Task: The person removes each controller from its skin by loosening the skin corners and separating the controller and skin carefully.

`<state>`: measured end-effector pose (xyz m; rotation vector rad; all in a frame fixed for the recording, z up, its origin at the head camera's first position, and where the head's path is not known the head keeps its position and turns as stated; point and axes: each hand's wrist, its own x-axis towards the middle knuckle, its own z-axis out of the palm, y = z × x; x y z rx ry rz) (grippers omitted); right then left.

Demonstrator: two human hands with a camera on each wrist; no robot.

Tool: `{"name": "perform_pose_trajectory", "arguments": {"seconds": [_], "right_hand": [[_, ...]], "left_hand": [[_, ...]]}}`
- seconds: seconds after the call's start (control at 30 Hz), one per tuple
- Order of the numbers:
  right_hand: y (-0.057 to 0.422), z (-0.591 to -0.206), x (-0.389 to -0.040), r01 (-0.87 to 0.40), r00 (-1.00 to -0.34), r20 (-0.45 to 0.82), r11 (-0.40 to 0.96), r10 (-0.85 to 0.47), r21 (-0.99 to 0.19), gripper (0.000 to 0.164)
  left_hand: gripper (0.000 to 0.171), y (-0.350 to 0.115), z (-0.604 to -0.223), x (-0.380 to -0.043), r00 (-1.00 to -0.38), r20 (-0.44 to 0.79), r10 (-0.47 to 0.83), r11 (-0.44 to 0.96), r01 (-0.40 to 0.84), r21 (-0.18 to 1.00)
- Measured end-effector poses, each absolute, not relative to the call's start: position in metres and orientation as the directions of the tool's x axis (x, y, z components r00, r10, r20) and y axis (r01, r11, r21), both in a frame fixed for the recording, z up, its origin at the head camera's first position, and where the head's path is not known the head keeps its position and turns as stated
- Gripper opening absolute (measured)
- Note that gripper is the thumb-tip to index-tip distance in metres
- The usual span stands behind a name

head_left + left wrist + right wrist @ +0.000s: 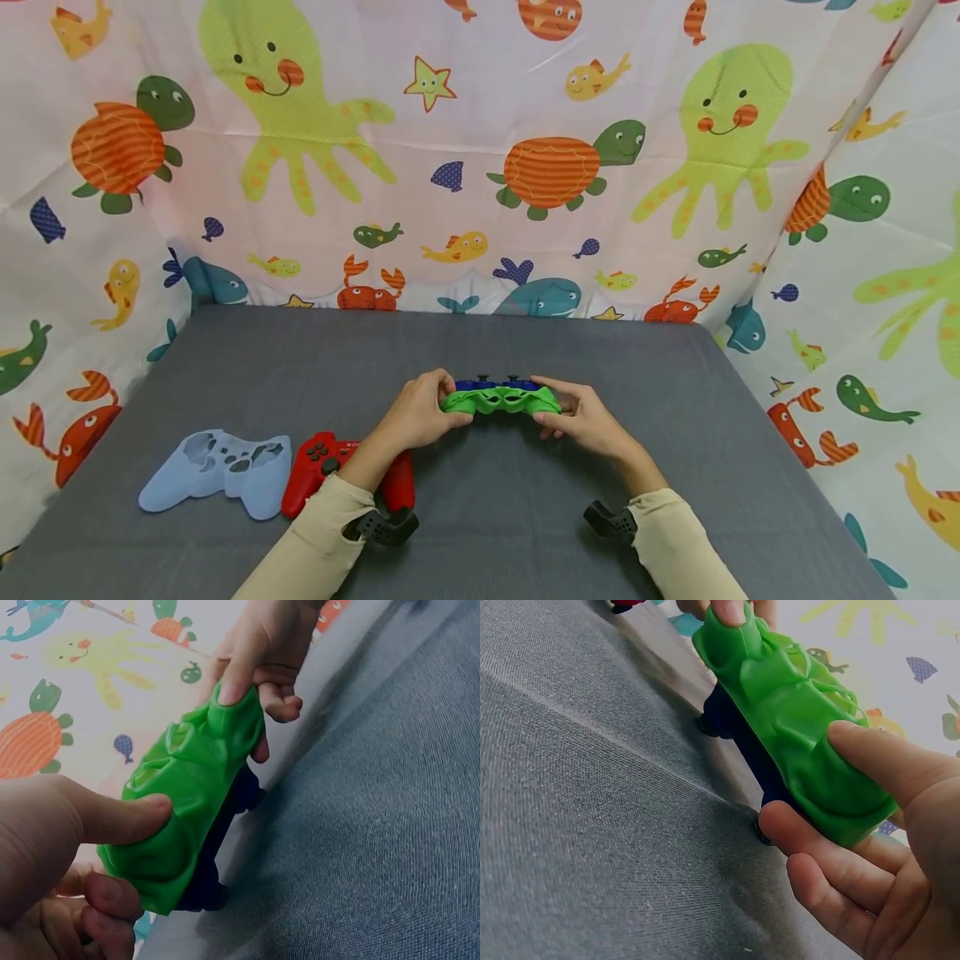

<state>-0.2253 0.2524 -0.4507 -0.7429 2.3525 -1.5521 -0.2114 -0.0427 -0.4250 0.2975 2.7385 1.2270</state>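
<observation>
A dark blue game controller has a green silicone cover over part of it, wrinkled and bunched along its length. My left hand grips one end, its thumb pressing on the green silicone. At the other end my right hand holds the cover between thumb and fingers. In the left wrist view, dark blue plastic shows along the cover's lower side, with its thumbsticks facing the table. From the right wrist view, the right thumb lies on the cover and the fingers curl beneath.
On the grey table, a red game controller lies left of centre, partly hidden behind my left forearm. Beside it is a light blue silicone cover. A cloth printed with sea animals hangs around the back and sides.
</observation>
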Motion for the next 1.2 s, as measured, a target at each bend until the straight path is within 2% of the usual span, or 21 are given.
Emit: {"name": "perform_pose_trajectory", "arguments": {"seconds": [0.37, 0.67, 1.2], "right_hand": [[0.2506, -0.4504, -0.2255, -0.228, -0.875, 0.039, 0.339, -0.483, -0.913, 0.06], [0.2496, -0.4516, -0.2253, -0.202, -0.877, 0.025, 0.322, -0.48, -0.925, 0.061], [0.2485, -0.451, -0.225, -0.216, -0.879, 0.032, 0.337, -0.475, -0.916, 0.061]], "left_hand": [[0.04, -0.042, -0.4265, -0.2131, -0.989, -0.032, 0.146, 0.616, 0.066, 0.785], [0.034, -0.0449, -0.4249, -0.2143, -0.985, -0.053, 0.163, 0.57, 0.05, 0.82], [0.034, -0.0421, -0.4199, -0.2091, -0.988, -0.055, 0.144, 0.606, 0.044, 0.794]]}}
